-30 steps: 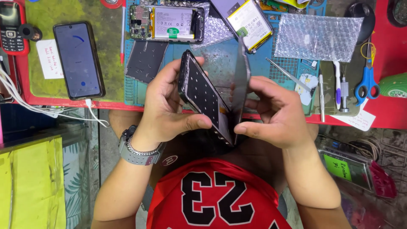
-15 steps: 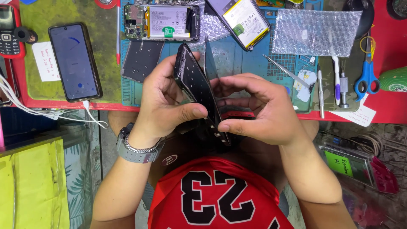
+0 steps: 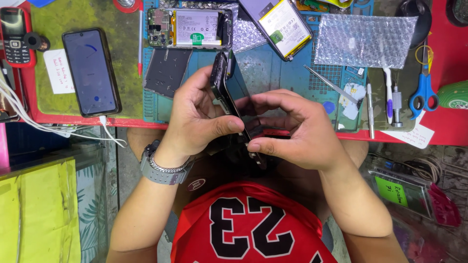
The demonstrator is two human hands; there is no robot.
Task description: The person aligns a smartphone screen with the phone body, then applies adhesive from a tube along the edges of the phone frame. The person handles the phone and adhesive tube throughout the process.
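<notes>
Both hands met over the near edge of the blue work mat, holding a dark phone screen panel between them, turned edge-on to the camera. Its long axis ran from far-left to near-right, the far end lifted over the mat and the near end dipping toward the person's lap. The left hand lay on the panel's left side and was closed on it, thumb pressed across the near part and fingers wrapped behind. The right hand sat on the right side, equally close, fingers curled together with the thumb and forefinger pinching the panel's lower edge. Whether a second layer was parting from the panel could not be told.

On the mat beyond, an opened phone body lay with its battery showing, and a loose battery lay to its right. Bubble wrap, tweezers and blue-handled scissors were further right. Far left, a charging phone rested on a green pad
</notes>
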